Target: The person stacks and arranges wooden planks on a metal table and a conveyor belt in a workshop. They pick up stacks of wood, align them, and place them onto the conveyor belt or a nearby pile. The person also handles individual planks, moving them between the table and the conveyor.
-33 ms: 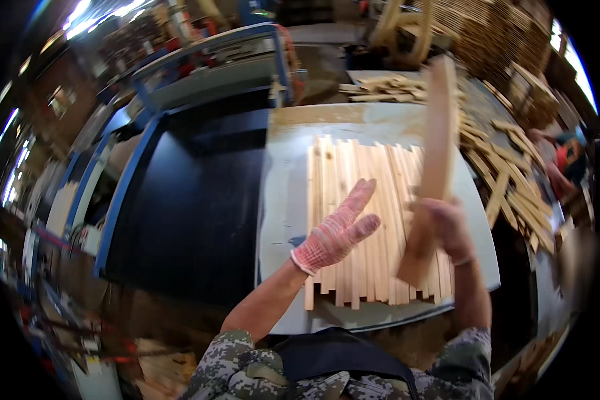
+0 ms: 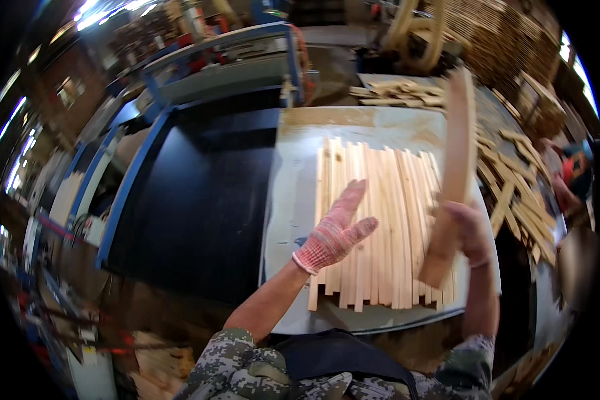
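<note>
My left hand (image 2: pixel 335 230), in a pink-and-white knitted glove, is held over a row of pale wooden strips (image 2: pixel 382 260), fingers stretched out and thumb apart. It holds nothing; whether it touches the strips I cannot tell. My right hand (image 2: pixel 472 233), also gloved and blurred, grips a long wooden board (image 2: pixel 459 143) near its lower end. Raised on edge and slightly tilted, the board hangs above the right side of the row. Part of the strips there is hidden behind it. The strips lie side by side on a pale-topped table (image 2: pixel 293 143), their ends uneven.
Left of the table is a wide black conveyor belt (image 2: pixel 200 207) in a blue frame (image 2: pixel 132 183). To the right lie loose wooden pieces (image 2: pixel 520 193) in a heap, with more pieces (image 2: pixel 407 93) beyond the table. Another person (image 2: pixel 573 167) is at the far right.
The view has shifted slightly, so the table and belt appear farther right. My right hand and the board have moved a little right; my left hand stays outstretched over the strips.
</note>
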### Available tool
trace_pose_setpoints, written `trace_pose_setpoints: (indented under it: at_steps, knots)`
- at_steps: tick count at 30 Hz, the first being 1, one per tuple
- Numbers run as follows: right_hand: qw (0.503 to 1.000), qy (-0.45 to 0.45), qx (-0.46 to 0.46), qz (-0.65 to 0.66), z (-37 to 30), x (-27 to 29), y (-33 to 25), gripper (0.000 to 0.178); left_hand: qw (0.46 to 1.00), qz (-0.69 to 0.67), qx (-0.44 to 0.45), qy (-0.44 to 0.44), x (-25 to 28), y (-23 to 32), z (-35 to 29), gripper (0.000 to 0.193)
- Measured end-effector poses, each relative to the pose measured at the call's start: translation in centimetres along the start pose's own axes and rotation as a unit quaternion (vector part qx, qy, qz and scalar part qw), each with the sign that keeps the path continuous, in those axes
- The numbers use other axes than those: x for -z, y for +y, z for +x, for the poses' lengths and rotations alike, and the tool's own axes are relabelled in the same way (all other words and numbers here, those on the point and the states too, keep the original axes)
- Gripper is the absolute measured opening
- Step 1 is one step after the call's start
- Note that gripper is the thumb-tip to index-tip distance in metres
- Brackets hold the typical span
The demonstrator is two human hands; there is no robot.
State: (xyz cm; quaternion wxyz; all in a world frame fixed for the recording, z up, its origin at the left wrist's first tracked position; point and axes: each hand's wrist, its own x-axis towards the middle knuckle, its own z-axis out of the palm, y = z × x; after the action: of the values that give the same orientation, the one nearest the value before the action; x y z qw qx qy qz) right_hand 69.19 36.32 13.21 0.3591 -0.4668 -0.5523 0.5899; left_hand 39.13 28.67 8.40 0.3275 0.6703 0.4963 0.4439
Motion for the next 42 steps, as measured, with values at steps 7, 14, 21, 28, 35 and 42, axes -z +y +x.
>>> trace_pose_setpoints:
  at_steps: [7,14,21,28,35,42]
  knots:
    - [0.971,0.128,0.055,-0.194,4.6,15.5,7.4,0.024,0.95,0.045,0.25,0.183,0.0,-15.1,-7.4,0.094]
    - [0.956,0.102,-0.112,-0.253,8.4,15.9,19.8,0.067,0.951,0.015,0.294,0.09,-2.8,-16.8,-8.4,0.098]
    - [0.945,0.16,-0.18,-0.22,9.8,10.7,17.2,0.065,0.957,-0.059,0.236,0.161,-4.5,-15.6,-9.4,0.111]
    - [0.936,0.2,-0.141,-0.252,8.6,3.2,20.0,0.054,0.964,-0.131,0.182,0.146,5.8,-18.8,-13.6,0.12]
    - [0.957,0.061,-0.102,-0.266,7.0,-19.8,15.8,0.05,0.965,-0.1,0.2,0.138,25.4,-21.5,-24.0,0.122]
    - [0.935,-0.034,-0.102,-0.337,6.0,-47.0,11.8,0.051,0.939,0.229,0.237,0.104,47.8,-25.6,-35.6,0.112]
